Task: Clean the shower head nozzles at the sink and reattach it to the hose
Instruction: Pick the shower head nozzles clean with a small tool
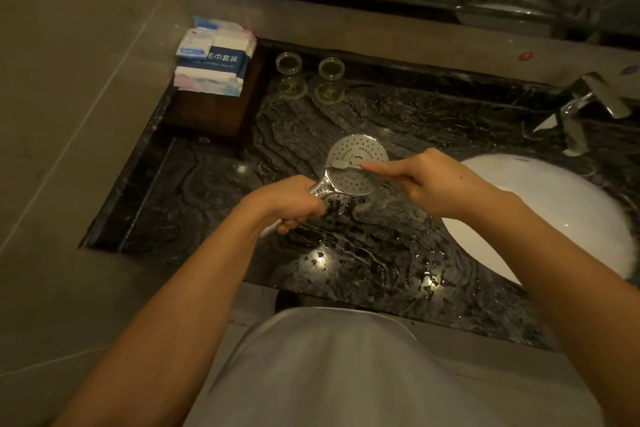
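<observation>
The left hand (294,204) grips the shower head (356,163) by its handle, face up over the counter (207,184) left of the sink (554,211), while the right hand (426,180) pinches what looks like a toothbrush (343,166) laid crosswise on the nozzles.

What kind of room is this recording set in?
Most likely a hotel bathroom vanity: a white sink basin set in a dark marble counter, a chrome faucet, and packaged toiletry kits stacked beside two upturned glasses.

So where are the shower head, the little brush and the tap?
shower head (353,177): head view, on its round nozzle face.
brush (337,164): head view, on its bristle end.
tap (588,97): head view, on its chrome body.
</observation>
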`<state>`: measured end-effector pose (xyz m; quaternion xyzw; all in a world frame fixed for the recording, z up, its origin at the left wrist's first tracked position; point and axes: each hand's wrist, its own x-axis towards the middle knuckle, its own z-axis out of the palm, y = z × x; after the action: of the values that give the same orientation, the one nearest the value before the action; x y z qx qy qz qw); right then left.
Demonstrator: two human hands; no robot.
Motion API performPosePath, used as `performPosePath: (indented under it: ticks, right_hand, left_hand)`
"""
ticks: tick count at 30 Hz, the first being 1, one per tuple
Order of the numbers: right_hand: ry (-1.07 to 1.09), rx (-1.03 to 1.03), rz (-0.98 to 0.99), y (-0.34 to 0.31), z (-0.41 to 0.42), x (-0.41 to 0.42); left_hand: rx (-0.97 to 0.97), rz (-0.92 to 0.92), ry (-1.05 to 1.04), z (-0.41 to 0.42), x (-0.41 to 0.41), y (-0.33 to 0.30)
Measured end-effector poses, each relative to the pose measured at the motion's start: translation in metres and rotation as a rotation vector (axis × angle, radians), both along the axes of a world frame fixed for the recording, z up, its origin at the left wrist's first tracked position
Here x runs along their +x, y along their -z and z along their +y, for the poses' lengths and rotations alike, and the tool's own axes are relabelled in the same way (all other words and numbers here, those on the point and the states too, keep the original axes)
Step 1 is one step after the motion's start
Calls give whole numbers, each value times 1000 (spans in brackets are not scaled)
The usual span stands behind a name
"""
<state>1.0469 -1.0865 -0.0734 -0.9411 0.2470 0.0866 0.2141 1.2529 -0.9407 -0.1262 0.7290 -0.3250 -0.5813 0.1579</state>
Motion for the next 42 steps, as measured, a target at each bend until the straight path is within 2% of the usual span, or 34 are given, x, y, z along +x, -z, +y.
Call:
performPosePath:
  ticks: [19,23,29,35,42]
  right_hand:
    - [-97,-14,-12,-9,14,10]
    - [-117,-104,0,-14,8,-4]
    - [-223,-373,76,-13,8,11]
    - [-256,-329,64,-16,2,2]
    - [-275,-386,52,-3,14,20]
  left_hand:
    - [-45,-15,-1,2,-13,-4]
    - [-36,-49,19,6,-6,-4]
    - [14,-101,106,8,-8,-4]
    - [33,-101,99,12,1,-4]
    - [1,-158,97,12,-2,-7]
